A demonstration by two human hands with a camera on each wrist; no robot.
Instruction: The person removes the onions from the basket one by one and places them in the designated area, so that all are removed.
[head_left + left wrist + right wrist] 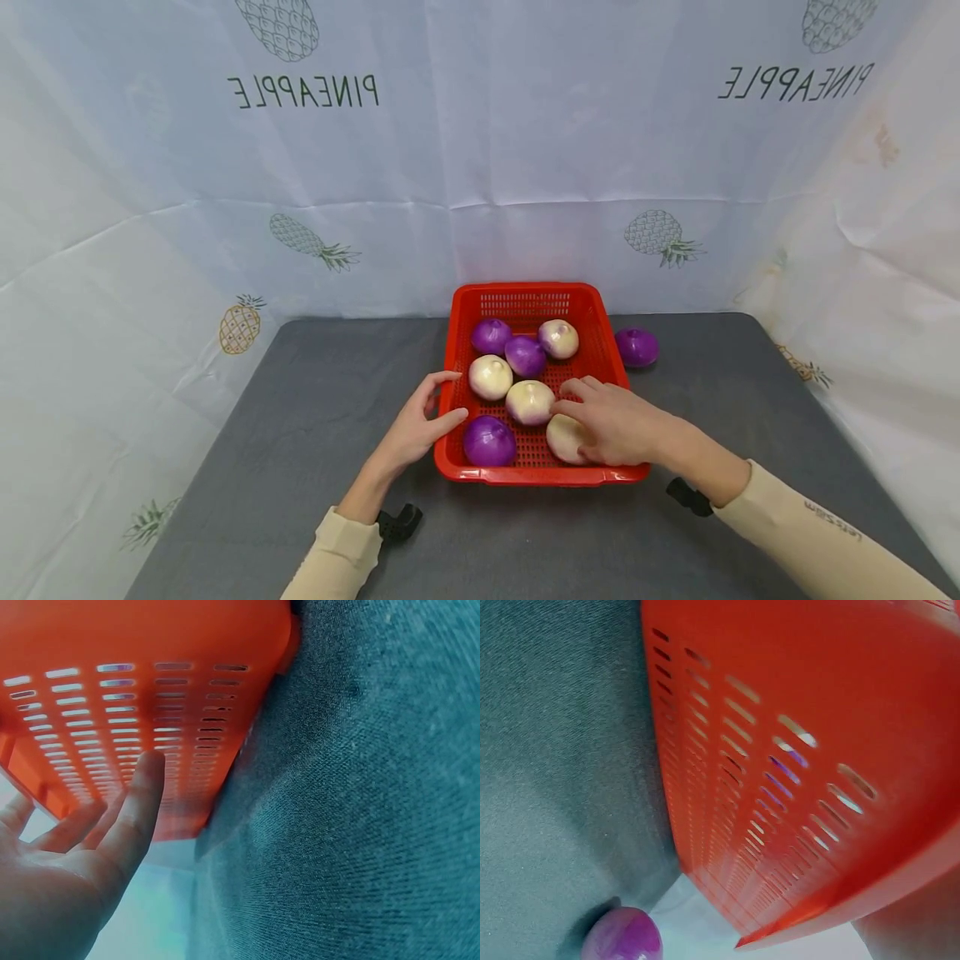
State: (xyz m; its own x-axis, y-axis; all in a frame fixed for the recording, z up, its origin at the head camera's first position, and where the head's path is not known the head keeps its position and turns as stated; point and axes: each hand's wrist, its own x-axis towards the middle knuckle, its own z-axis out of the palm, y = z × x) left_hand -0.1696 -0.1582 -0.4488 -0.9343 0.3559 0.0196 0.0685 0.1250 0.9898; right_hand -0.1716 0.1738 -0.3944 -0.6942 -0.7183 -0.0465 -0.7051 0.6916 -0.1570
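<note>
A red slotted basket (545, 477) holds several glossy turnips, some purple (490, 442) and some whitish with purple undersides (491, 377). My right hand (615, 423) reaches over the right rim, its curled fingers and thumb around a pale turnip (564, 438) in the front right corner; the hand covers part of it. Another pale turnip (529, 402) lies close by its fingertips. At the basket's left side is my left hand (416, 423), thumb and fingers spread near the rim and holding nothing. In the left wrist view, its fingers (135, 814) extend alongside the slotted wall (150, 637).
One purple turnip (637, 347) sits on the dark grey table (330, 433), outside the basket near its back right corner. A white cloth (525, 150) printed with pineapples hangs behind the table and at both sides.
</note>
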